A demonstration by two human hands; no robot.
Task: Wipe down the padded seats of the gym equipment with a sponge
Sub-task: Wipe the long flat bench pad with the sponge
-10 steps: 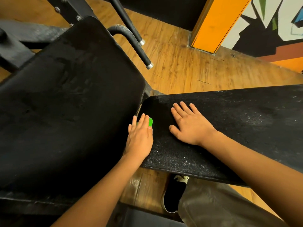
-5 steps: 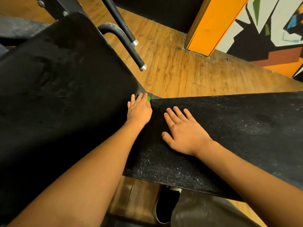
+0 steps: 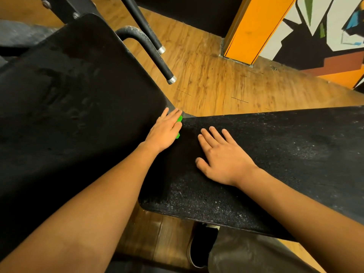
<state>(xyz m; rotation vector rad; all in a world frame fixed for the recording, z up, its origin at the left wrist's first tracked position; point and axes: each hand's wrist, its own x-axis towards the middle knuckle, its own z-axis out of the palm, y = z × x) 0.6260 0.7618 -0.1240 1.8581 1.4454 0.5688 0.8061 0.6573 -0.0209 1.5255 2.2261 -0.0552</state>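
A black padded seat (image 3: 285, 158) runs from the centre to the right, speckled with pale dust. A larger black back pad (image 3: 69, 107) rises at the left, meeting the seat in a narrow gap. My left hand (image 3: 164, 131) lies flat with straight fingers on a green sponge (image 3: 178, 123), pressing it at the far end of that gap; only slivers of green show beside my fingers. On the seat's near-left part, my right hand (image 3: 220, 158) rests flat, palm down, fingers spread, holding nothing.
Two black handle bars with metal end caps (image 3: 171, 79) stick out behind the back pad. Wooden floor (image 3: 216, 81) lies beyond, with an orange pillar (image 3: 254, 28) and a painted wall at the back right. My shoe (image 3: 201, 247) and trouser leg are below the seat.
My left hand slid the sponge away from me along the gap between the pads, to its far end. My right hand stayed flat on the seat.
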